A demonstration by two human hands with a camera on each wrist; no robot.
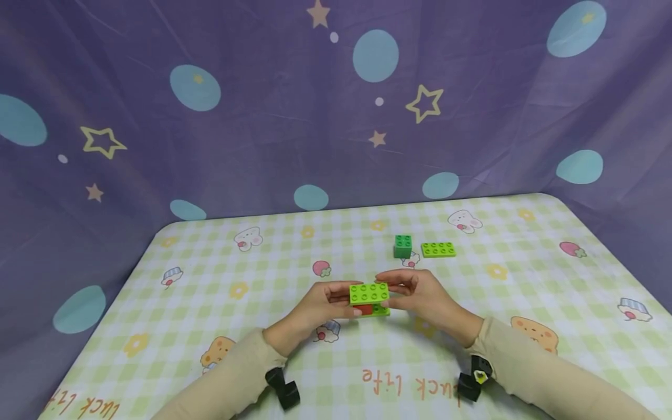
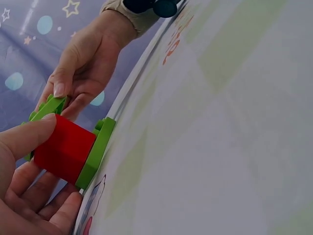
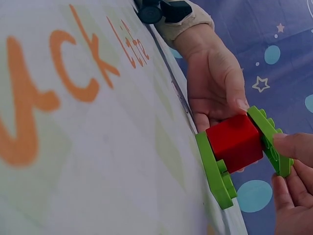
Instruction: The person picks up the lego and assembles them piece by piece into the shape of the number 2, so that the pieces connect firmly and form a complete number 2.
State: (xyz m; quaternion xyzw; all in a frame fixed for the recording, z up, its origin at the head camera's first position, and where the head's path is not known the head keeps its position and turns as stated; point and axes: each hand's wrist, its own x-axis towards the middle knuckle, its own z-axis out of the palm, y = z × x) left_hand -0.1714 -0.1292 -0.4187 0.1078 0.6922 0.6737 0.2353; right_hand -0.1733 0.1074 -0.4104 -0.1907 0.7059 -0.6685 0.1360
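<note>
A red brick (image 3: 235, 141) stands on one end of a lime-green flat brick (image 3: 215, 171) on the table, and studs show on that brick's uncovered end. Over the red brick lies a second lime-green flat brick (image 1: 369, 293), tilted in the right wrist view, one end higher off the red brick. My left hand (image 1: 324, 300) grips the red brick from the left, thumb in front, fingers behind. From the right, my right hand (image 1: 420, 293) pinches the upper flat brick's free end between thumb and fingers (image 3: 296, 188).
Farther back on the table (image 1: 199, 315) stand a dark green square brick (image 1: 402, 247) and, to its right, another lime-green flat brick (image 1: 438, 249). A purple patterned curtain (image 1: 262, 146) hangs behind the table. Black devices (image 1: 283, 388) sit at both wrists.
</note>
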